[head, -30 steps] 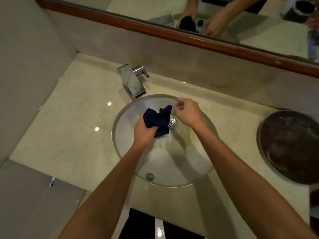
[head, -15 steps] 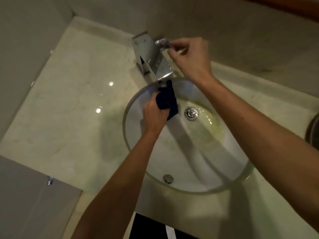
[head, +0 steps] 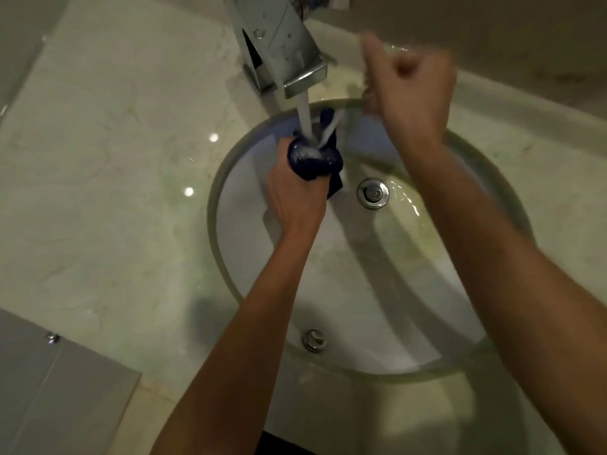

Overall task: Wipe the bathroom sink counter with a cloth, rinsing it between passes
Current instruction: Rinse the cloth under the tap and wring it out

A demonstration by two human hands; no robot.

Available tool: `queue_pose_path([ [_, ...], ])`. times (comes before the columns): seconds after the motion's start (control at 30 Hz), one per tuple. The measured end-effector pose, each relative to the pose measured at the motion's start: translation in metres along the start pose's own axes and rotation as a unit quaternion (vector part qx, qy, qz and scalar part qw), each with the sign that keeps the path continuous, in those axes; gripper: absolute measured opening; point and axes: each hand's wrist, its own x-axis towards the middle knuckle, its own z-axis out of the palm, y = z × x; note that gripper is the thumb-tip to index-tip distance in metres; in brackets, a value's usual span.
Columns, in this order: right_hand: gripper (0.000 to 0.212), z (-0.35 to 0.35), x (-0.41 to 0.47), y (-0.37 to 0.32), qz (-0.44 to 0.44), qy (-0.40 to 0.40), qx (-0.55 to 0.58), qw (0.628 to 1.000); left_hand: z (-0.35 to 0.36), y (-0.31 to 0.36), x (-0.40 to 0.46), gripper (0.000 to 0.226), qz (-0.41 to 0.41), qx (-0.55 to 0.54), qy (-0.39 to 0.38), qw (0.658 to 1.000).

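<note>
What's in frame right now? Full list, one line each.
faucet: 1, chrome, back of counter, water running
cloth: 1, dark blue, bunched under the stream
sink: 1, white round basin with clear rim, set in counter
drain: 1, chrome, basin floor
overflow cap: 1, chrome, near wall of basin
counter: 1, pale marble, around sink
left hand: grips cloth
right hand: blurred, fingers curled, over back rim, holds nothing
</note>
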Motion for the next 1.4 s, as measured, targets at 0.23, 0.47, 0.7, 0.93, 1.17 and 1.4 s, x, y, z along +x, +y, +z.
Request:
queue_pose_path([
  [0.23,0.071,0.031,-0.073,0.075,0.48,-0.367,0.335,0.723,-0.008,0.006,-0.033,0.034,0.059,-0.079,0.02,0.995],
  [0.47,0.014,0.048,-0.051,0.067,0.409,-0.35,0.35,0.767,-0.044,-0.015,-0.07,0.045,-0.016,0.022,-0.215,0.976],
  [0.7,0.023,0.038,-0.05,0.072,0.109,-0.244,0.097,0.959,-0.033,0.003,-0.028,0.059,-0.172,0.008,-0.048,0.984],
  [0.93,0.039,0.053,-0.054,0.073,-0.202,-0.261,0.007,0.944,-0.001,0.01,0.019,0.095,-0.23,-0.17,-0.086,0.954],
  [1.17,0.096,0.046,-0.057,0.101,-0.135,-0.263,-0.052,0.954,0.001,0.004,0.009,0.054,-0.185,-0.208,0.047,0.959],
  [1.4,0.032,0.056,-0.053,0.1,-0.214,-0.233,-0.141,0.938,0.0,0.003,0.003,0.047,-0.074,-0.157,0.039,0.984],
])
